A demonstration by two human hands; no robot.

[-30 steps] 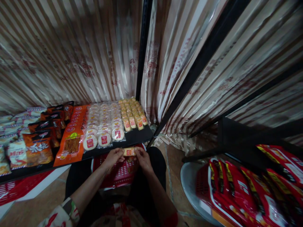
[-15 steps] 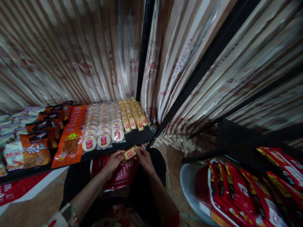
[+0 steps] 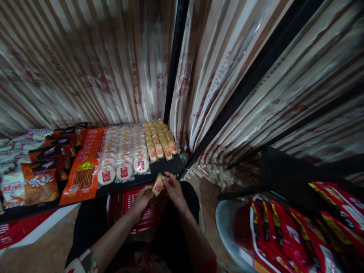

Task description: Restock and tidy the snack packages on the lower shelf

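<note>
Between my two hands is a small wrapped snack [image 3: 157,184], yellowish with a red-and-white label, tilted nearly upright. My left hand [image 3: 143,199] pinches its lower left edge. My right hand [image 3: 173,188] grips its upper right side with thumb and fingers. Just beyond, on the black shelf [image 3: 167,165], stand rows of matching small wrapped snacks [image 3: 159,150]. Left of those lie rows of round white crackers [image 3: 124,171] in clear wrappers. Below my hands, between my knees, is a red basket [image 3: 127,201], partly hidden by my arms.
Orange flat packets [image 3: 82,167] and orange-black snack bags [image 3: 41,182] fill the shelf's left part. A black post [image 3: 174,60] and striped curtains [image 3: 113,68] rise behind. At right, a basin [image 3: 224,220] stands beside red snack packets [image 3: 292,227] in a basket.
The small wrapped snack has turned from lying nearly level to nearly upright in my hands. My left hand has shifted slightly down, and the view has moved a little.
</note>
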